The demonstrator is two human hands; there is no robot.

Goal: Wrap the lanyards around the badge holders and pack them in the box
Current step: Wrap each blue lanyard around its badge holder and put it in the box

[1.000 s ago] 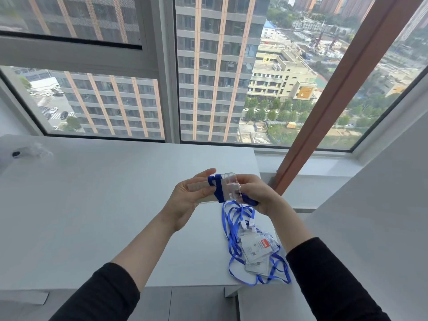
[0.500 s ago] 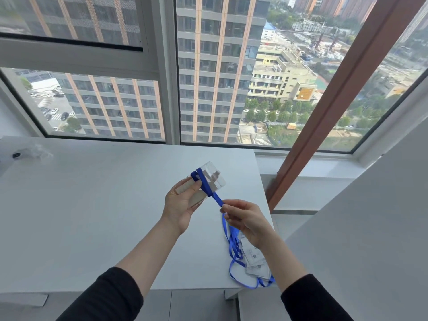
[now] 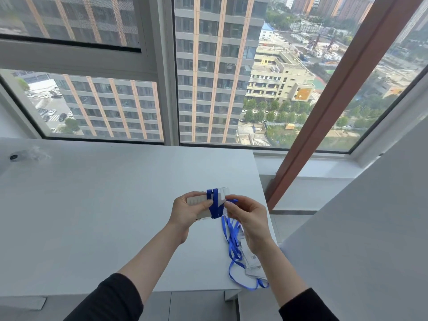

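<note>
My left hand (image 3: 188,214) grips a clear badge holder (image 3: 203,205) with a pale card inside, held above the white table (image 3: 92,216). A blue lanyard (image 3: 214,205) is wound several turns around the holder's middle. My right hand (image 3: 247,218) pinches the loose end of that lanyard just right of the holder. Below my right wrist, a heap of other badge holders (image 3: 253,267) with tangled blue lanyards (image 3: 232,242) lies at the table's right front corner, partly hidden by my forearm. No box is in view.
A small black item with crumpled clear plastic (image 3: 25,156) sits at the table's far left. Large windows run behind the table. A brown slanted column (image 3: 335,100) stands to the right, and a white panel (image 3: 359,228) fills the right foreground.
My right hand rose from below the holder back up to its right edge, bringing the lanyard end round for another turn. The left hand lowered and levelled the holder.
</note>
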